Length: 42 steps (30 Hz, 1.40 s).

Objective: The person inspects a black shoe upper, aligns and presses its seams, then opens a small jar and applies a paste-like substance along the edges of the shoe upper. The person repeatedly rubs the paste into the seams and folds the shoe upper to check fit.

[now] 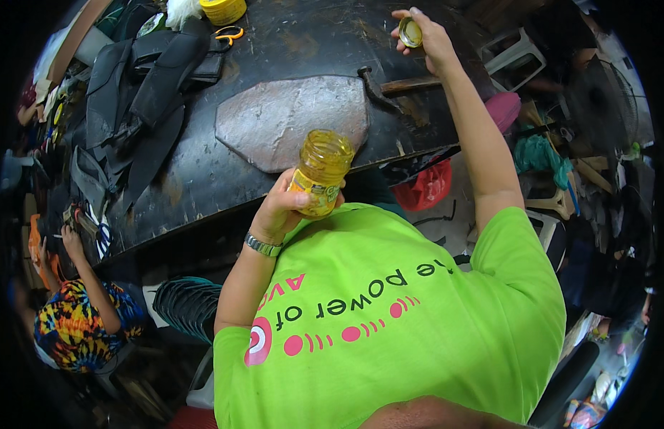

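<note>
In my left hand [280, 206] is a see-through yellowish jar [325, 159] with a yellow label, tilted a little, its threaded mouth uncovered. It is close to my green shirt, by the near edge of the dark table. My right hand [433, 44] is stretched out over the table's far right, its fingers around a round, gold-coloured jar lid [410, 32]. A flat, greyish many-sided slab [293, 114] lies on the table beyond the jar. Between that slab and my right forearm rests a hammer [376, 91] with a wooden handle.
Black sole-shaped pieces [150, 93] are heaped on the table's left. Orange-handled scissors [229, 33] and a yellow round container [223, 10] stand farther back. At the lower left sits another person in a patterned shirt [78, 325]. A red plastic bag [425, 186] hangs below the table edge.
</note>
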### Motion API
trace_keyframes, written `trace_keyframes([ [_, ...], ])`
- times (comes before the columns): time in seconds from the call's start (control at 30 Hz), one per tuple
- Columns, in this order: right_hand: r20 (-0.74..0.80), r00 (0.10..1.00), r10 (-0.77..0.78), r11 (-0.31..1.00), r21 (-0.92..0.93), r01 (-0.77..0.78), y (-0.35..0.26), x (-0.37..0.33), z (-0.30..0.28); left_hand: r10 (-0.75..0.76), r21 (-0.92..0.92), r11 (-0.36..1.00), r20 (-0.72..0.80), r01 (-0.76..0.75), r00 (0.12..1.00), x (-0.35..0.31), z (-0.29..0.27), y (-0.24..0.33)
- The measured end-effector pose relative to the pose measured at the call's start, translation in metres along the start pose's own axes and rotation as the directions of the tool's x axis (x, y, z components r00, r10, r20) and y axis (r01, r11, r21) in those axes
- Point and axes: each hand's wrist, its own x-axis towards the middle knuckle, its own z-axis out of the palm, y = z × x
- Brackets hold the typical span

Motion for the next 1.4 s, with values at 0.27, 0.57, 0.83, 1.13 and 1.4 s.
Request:
trace_keyframes([
  [0.27,-0.285,0.945,-0.159,0.864,-0.504,-0.006,0.099,0.065,-0.041,0.172,0.495,0.865,-0.137,-0.083,0.976,0.003,0.005,0.017],
  [0.57,-0.022,0.911,-0.412,0.615,-0.744,0.26,0.036,-0.005,0.01,0.509,0.806,0.56,-0.152,-0.192,0.847,0.013,-0.001,0.02],
  [0.83,0.426,0.815,-0.393,0.891,-0.042,0.452,-0.048,-0.122,0.09,0.652,0.941,0.292,-0.064,-0.173,0.755,0.03,-0.007,0.033],
  [1.13,0.526,0.758,-0.385,0.874,-0.056,0.483,-0.043,-0.122,0.089,0.427,0.784,0.599,-0.14,-0.163,0.893,0.025,-0.012,0.036],
  [1.4,0.513,0.804,-0.301,0.95,0.091,0.297,-0.034,-0.122,0.098,0.461,0.746,0.636,-0.163,-0.197,0.873,0.024,-0.011,0.032],
])
